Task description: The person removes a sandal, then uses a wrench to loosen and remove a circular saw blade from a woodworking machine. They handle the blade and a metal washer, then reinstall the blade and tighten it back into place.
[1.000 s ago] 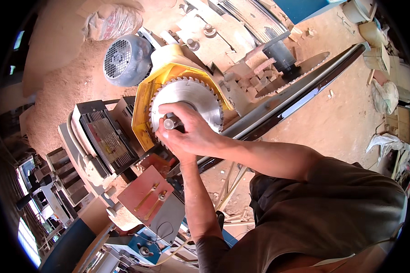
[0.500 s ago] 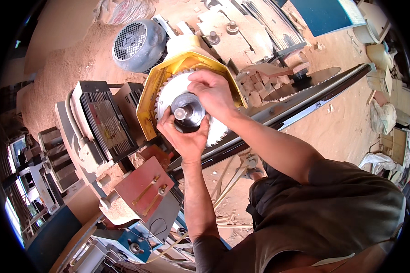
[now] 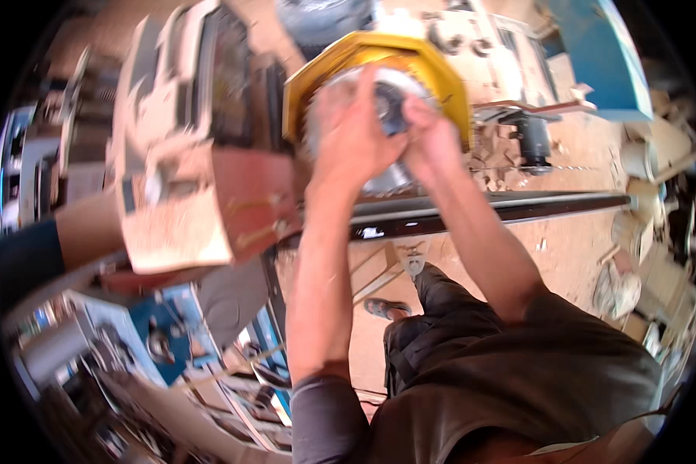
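Observation:
A round toothed saw blade (image 3: 387, 182) sits inside an angular yellow guard (image 3: 458, 89). At its middle is a dark metal flange (image 3: 390, 108), partly covered by my hands. My left hand (image 3: 353, 135) lies over the left side of the blade, its fingers pointing up along the flange and its thumb bent around the lower edge; motion blurs it. On the other side, my right hand (image 3: 435, 143) has its fingers curled against the flange's right edge. Both hands seem to grip the flange. The shaft end is hard to make out.
Below the blade a long dark rail (image 3: 518, 206) runs to the right. Wood offcuts (image 3: 496, 151) lie beside a black spindle (image 3: 533, 138) with a thin toothed disc. A dusty machine with a red panel (image 3: 255, 193) stands left; a blue panel (image 3: 599, 58) is at far right.
The view has turned and shifted, so the blade and guard appear higher and further right. My right hand has come down from the blade's top to the flange's right side.

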Tool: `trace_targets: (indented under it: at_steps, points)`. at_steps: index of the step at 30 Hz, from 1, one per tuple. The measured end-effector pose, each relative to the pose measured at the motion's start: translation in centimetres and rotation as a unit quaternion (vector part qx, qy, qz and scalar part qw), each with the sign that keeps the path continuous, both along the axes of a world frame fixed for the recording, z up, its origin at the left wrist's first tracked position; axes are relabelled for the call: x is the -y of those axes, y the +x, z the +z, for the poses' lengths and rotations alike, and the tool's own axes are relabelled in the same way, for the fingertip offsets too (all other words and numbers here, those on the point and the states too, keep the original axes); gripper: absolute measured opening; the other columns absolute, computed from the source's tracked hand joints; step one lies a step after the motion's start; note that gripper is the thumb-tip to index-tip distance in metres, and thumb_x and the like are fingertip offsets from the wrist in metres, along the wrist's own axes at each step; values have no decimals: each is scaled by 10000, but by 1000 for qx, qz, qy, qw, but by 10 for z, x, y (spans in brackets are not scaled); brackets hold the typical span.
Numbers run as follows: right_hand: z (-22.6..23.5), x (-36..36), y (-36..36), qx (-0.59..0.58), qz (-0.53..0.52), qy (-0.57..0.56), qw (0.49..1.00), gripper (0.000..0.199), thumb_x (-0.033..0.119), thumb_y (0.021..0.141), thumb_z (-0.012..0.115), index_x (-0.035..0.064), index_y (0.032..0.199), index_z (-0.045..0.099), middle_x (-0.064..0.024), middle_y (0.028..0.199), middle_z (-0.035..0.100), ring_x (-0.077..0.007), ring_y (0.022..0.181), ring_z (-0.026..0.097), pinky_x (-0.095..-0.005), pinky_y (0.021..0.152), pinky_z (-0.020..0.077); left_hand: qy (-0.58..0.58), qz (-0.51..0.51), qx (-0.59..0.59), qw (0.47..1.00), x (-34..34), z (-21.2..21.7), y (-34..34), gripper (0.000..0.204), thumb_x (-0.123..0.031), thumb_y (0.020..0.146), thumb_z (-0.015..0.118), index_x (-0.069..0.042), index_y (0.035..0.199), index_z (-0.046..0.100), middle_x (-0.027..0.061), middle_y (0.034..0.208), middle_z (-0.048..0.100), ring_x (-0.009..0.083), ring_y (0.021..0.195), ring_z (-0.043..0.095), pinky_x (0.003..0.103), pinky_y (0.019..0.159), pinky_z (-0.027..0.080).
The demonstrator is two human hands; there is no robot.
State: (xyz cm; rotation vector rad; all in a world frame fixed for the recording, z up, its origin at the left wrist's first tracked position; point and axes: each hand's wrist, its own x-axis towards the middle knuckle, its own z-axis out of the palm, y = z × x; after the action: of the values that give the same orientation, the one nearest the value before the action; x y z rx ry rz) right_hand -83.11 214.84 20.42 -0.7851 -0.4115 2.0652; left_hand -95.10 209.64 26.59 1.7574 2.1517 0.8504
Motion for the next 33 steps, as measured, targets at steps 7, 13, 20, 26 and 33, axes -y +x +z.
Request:
trace_targets:
  at_steps: [7,13,20,26,33]
  points:
    - [-1,-17,-1,140,31,110,984,394,29,1001,487,-56,1384,453,-202,1369,546,-311,1276,529,-440,1114,425,63,41,-5,997,-1,-38,10,834,-368,600,796,-28,1314,527,298,1173,624,462,1205,544,609,1106,298]
    - [-46,-104,39,137,219,119,959,372,61,1012,509,-66,1360,484,-182,1372,558,-258,1265,543,-379,1111,413,158,145,103,971,-6,-69,30,911,-408,616,788,25,1364,500,381,1357,482,513,1333,407,586,1133,273]
    - [-64,-149,35,242,168,87,952,377,14,948,594,-69,1308,515,-178,1320,597,-292,1219,576,-489,1071,438,7,115,416,902,31,-24,-14,572,-325,718,765,-6,1184,672,208,1216,659,316,1164,618,393,957,507]
    - [-40,-95,7,208,152,115,959,433,-35,906,632,-86,1314,494,-200,1323,586,-333,1239,563,-529,1093,422,82,209,315,922,-65,-98,8,528,-205,791,691,50,1244,599,233,1264,623,338,1228,578,388,1039,446]
    - [-3,-137,38,145,146,218,954,379,21,909,636,-64,1263,532,-157,1229,612,-267,1137,588,-419,1014,451,148,324,414,838,-40,27,50,571,-141,723,790,89,1189,553,233,1114,649,333,1075,629,396,933,502]
